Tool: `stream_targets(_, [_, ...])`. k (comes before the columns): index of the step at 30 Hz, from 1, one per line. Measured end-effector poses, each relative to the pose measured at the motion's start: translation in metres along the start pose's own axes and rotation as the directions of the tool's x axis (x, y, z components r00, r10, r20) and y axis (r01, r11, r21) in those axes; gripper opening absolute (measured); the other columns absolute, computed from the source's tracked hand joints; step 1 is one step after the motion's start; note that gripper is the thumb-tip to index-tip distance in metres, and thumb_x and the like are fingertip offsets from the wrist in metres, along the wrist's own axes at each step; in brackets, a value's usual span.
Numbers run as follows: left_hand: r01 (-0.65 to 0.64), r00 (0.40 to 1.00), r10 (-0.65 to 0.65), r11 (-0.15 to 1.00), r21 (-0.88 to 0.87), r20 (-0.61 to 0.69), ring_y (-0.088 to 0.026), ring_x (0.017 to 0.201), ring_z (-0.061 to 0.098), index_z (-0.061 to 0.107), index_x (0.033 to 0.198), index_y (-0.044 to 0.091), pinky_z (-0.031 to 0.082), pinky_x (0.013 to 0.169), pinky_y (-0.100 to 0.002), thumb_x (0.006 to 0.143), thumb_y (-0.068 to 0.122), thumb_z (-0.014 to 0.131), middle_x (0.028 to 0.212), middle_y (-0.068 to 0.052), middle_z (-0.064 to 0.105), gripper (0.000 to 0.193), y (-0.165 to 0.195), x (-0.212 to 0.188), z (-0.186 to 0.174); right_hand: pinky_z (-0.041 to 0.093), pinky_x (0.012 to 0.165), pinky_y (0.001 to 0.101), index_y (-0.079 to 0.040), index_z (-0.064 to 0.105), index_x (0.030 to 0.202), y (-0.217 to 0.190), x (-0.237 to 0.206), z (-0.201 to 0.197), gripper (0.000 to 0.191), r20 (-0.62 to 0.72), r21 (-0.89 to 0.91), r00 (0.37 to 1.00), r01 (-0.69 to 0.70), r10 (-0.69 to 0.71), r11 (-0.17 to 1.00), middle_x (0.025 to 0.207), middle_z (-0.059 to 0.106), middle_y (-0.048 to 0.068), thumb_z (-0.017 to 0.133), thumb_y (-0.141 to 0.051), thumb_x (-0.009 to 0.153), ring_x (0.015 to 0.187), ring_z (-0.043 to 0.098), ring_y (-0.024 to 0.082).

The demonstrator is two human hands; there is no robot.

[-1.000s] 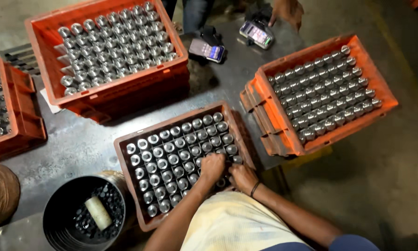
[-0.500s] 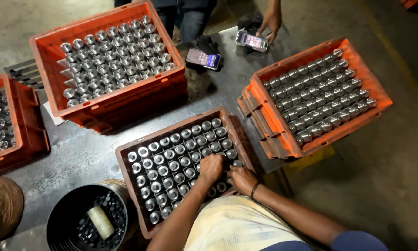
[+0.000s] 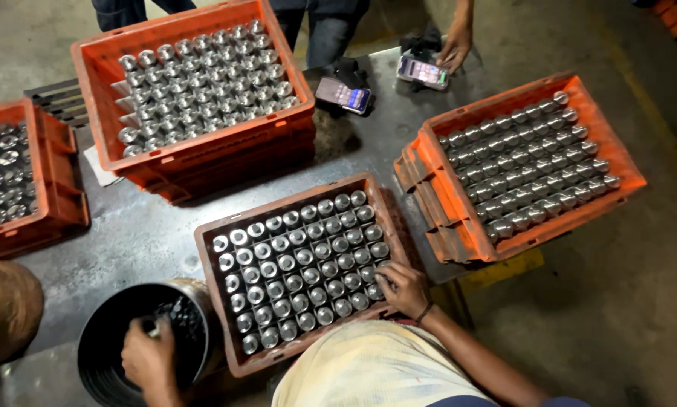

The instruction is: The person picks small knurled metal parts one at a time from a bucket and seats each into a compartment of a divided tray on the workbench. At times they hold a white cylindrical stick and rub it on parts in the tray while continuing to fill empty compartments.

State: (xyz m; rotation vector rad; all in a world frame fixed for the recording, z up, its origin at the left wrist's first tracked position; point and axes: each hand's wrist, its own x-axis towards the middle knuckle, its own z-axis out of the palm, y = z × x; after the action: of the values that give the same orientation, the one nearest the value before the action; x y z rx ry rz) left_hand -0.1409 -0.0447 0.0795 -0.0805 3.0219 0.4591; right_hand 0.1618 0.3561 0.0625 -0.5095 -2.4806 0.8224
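Note:
A dark orange crate (image 3: 210, 283) in front of me holds rows of upright shiny metal cylinders (image 3: 301, 264). My right hand (image 3: 404, 288) rests on the cylinders at the crate's near right corner, fingers spread over their tops. My left hand (image 3: 148, 359) reaches down into a round black bucket (image 3: 101, 354) at the crate's left. Its fingers curl around the end of a pale cylinder (image 3: 155, 328) that lies among dark metal parts.
Three more orange crates of metal cylinders stand at the back left (image 3: 195, 162), far left (image 3: 52, 207) and right (image 3: 436, 218). Another person's hand (image 3: 455, 49) touches a phone (image 3: 423, 71); a second phone (image 3: 343, 96) lies nearby. Floor lies beyond the table's right edge.
My left hand has left the crate and gone down into the black bucket, onto the pale cylinder. My right hand has shifted to the crate's right edge. The view moved closer.

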Motion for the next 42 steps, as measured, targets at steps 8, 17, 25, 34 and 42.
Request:
stream_targets(8, [0.119,0.943,-0.176,0.971,0.207,0.282,-0.05,0.111,0.066,0.048,0.139,0.01,0.054,0.09,-0.057,0.069,0.048,0.089,0.123,-0.029,0.068,0.09,-0.053,0.023,0.028,0.058,0.069,0.0373,-0.011,0.074,0.093,-0.004,0.001,0.002,0.012,0.062,-0.042,0.998,0.001,0.002,0.999,0.089,0.073,0.007,0.076,-0.011,0.081,0.081,0.072,0.027])
stream_targets(17, [0.209,0.978,-0.2,0.943,-0.259,0.061,-0.049,0.107,0.068,0.048,0.135,0.004,0.051,0.097,-0.056,0.088,0.047,0.077,0.112,-0.034,0.07,0.069,-0.051,-0.008,-0.018,0.058,0.074,0.0364,-0.007,0.074,0.096,-0.014,0.007,-0.003,0.012,0.096,0.03,0.995,-0.018,0.015,0.999,0.093,0.073,0.01,0.073,-0.009,0.084,0.086,0.073,0.027])
stream_targets(25, [0.143,0.869,0.258,0.685,-0.715,0.421,-0.028,0.12,0.059,0.046,0.14,0.012,0.056,0.088,-0.044,0.091,0.029,0.067,0.136,-0.015,0.055,0.057,0.072,-0.092,-0.012,0.065,0.075,0.0361,-0.018,0.06,0.13,-0.04,0.038,0.026,0.045,0.556,0.527,0.776,-0.605,0.297,0.597,0.111,0.073,0.008,0.074,-0.02,0.087,0.093,0.075,0.021])
stream_targets(34, [-0.419,0.894,0.435,0.729,-0.541,-0.105,-0.042,0.112,0.059,0.057,0.129,0.001,0.049,0.098,-0.048,0.094,0.019,0.075,0.122,-0.024,0.061,0.044,0.085,-0.079,0.013,0.054,0.094,0.0417,-0.017,0.039,0.15,-0.007,0.034,0.033,0.073,0.653,0.699,0.687,-0.708,0.32,0.094,0.125,0.056,0.009,0.078,-0.02,0.088,0.113,0.06,0.024])
stream_targets(42, [-0.406,0.906,0.416,0.791,-0.458,-0.084,-0.051,0.128,0.05,0.05,0.14,-0.002,0.042,0.108,-0.055,0.091,0.017,0.079,0.138,-0.032,0.05,0.06,0.06,-0.035,0.038,0.06,0.077,0.0397,-0.022,0.052,0.143,-0.018,0.081,-0.057,0.069,0.654,0.044,0.725,-0.324,0.218,0.945,0.123,0.069,0.006,0.078,-0.031,0.079,0.101,0.07,0.021])
